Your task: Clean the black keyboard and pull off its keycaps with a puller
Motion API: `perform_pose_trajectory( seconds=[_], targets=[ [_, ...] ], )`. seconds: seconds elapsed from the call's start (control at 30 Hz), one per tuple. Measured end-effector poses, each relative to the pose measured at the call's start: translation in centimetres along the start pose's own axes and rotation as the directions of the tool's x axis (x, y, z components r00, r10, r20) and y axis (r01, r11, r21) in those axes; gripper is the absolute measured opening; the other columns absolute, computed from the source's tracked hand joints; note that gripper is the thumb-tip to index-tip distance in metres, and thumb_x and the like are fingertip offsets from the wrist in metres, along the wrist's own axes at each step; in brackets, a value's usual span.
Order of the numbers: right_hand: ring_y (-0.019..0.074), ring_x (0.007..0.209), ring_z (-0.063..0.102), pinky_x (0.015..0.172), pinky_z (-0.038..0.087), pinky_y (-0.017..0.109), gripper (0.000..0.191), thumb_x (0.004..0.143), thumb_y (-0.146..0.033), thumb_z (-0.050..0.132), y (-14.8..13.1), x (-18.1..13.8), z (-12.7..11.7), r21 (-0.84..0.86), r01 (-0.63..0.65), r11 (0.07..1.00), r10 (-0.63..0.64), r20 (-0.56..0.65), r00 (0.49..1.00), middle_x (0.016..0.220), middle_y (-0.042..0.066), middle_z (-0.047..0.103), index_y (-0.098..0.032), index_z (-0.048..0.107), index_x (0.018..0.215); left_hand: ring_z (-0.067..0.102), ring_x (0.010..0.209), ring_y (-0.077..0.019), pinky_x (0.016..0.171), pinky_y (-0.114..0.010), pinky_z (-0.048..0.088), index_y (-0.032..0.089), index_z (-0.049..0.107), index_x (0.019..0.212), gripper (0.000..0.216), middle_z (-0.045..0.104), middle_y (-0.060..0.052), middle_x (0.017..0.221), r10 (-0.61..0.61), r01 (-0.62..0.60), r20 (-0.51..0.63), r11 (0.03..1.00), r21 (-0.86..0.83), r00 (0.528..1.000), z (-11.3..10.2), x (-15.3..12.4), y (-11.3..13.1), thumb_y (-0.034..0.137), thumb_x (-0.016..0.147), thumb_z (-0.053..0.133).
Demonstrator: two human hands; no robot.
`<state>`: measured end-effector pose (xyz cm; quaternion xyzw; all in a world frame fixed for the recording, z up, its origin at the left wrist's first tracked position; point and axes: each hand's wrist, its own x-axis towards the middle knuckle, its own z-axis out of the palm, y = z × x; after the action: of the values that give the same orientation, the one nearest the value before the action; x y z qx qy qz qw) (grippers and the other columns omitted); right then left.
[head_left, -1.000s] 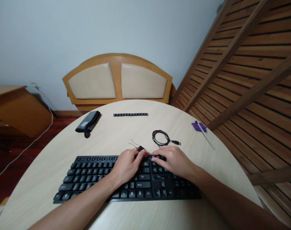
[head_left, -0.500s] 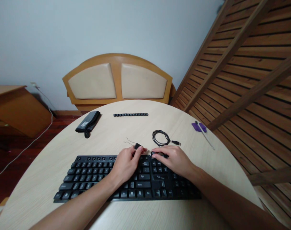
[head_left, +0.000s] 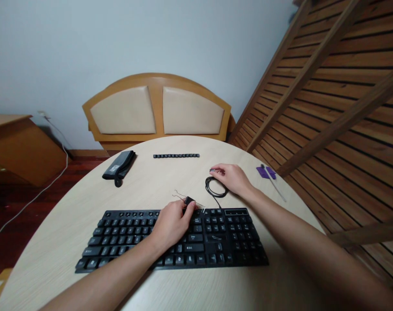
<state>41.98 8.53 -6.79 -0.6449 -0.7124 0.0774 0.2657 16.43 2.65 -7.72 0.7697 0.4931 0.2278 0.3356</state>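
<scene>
My left hand [head_left: 172, 220] is closed around the black handle of a wire keycap puller [head_left: 189, 200], its thin wires sticking out on both sides above the keyboard's top edge. Below it lies a black keyboard [head_left: 190, 248], with several caps gone from its top row. Farther out, my right hand [head_left: 230, 176] pinches a small dark keycap [head_left: 212, 170] between thumb and fingertips, just above the coiled USB cable [head_left: 212, 192]. Left of that hand, a straight row of removed keycaps [head_left: 176, 156] lies near the table's far side.
On the round wooden table [head_left: 144, 172] a folded dark grey cloth or pouch [head_left: 119, 165] lies at the left. At the right are a purple cloth [head_left: 264, 172] and a thin brush-like stick [head_left: 278, 190]. A padded chair back [head_left: 159, 108] and a slatted wooden screen [head_left: 339, 108] stand beyond.
My right hand has moved away from the keyboard's top edge, up and out past the cable coil, with the keycap in its fingers. My left hand with the puller has shifted slightly right.
</scene>
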Motion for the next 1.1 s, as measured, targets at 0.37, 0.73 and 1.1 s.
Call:
perform_pose_trajectory(
  seconds=[0.37,0.73,1.1],
  targets=[
    [0.0230,0.102,0.068,0.088,0.049,0.031,0.025,0.093,-0.035,0.064,2.4,9.4,2.9,-0.268,-0.111,0.957,0.130,0.055,0.990,0.109,0.007,0.078,-0.025,0.077,0.112,0.072,0.083,-0.0278,0.076,-0.035,0.051,0.020,0.075,0.090,0.048,0.077,-0.010,0.085,0.013,-0.013,0.009,0.999,0.043,1.000,0.2,0.0,-0.3,0.049,0.102,0.039],
    [0.0234,0.107,0.067,0.088,0.049,0.032,0.027,0.097,-0.034,0.059,1.6,11.3,5.0,-0.283,-0.163,0.945,0.176,0.024,0.984,0.117,0.009,0.076,-0.026,0.075,0.117,0.072,0.080,-0.0265,0.073,-0.034,0.051,0.020,0.074,0.088,0.048,0.077,-0.009,0.083,0.020,-0.021,0.016,0.999,0.044,1.000,0.2,0.0,-0.2,0.048,0.103,0.038],
    [0.0239,0.111,0.065,0.089,0.049,0.032,0.029,0.098,-0.035,0.057,1.8,10.7,6.1,-0.240,-0.153,0.959,0.152,-0.021,0.988,0.121,0.007,0.073,-0.027,0.072,0.122,0.073,0.085,-0.0284,0.076,-0.037,0.050,0.022,0.073,0.090,0.048,0.077,-0.008,0.087,0.000,-0.004,0.051,0.996,0.086,0.999,0.0,0.1,0.2,0.046,0.104,0.034]
  ],
)
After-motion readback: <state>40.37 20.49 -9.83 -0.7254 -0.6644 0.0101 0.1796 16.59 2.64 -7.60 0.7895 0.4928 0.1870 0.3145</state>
